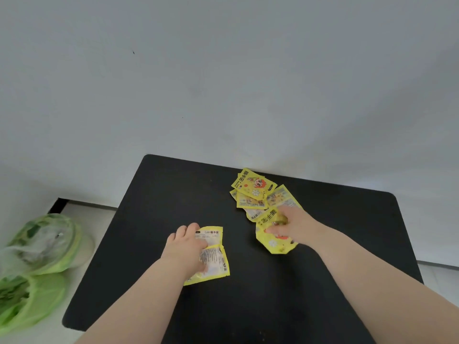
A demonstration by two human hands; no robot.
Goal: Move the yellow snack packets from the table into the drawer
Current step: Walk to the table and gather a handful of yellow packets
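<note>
1. Gripping two flat yellow foil snack packets (214, 263), the left hand (187, 249) has its fingers curled over their left edge. The packets stick out to the right of the hand with their pale printed backs up.
2. The right hand (291, 227) is closed around a crumpled yellow snack packet (274, 240). Its fingers are bent tight into the foil, and the packet's lower half hangs out below and to the left of the knuckles.
3. It is unclear whether either held packet touches the matte black rectangular table (323, 281) beneath both hands.
4. Just beyond the right hand, touching its fingertips, lies a loose pile of yellow packets (255, 192). They overlap flat on the table, some showing a red cartoon print and others the pale back.
5. The two hands are apart, with bare black tabletop between them. Both forearms reach in from the near edge.
6. Well to the left of the left hand, off the table, two translucent green plastic bags (39, 247) sit on the pale floor.
7. Past both hands, a plain grey-white wall (223, 83) rises behind the table's far edge.
</note>
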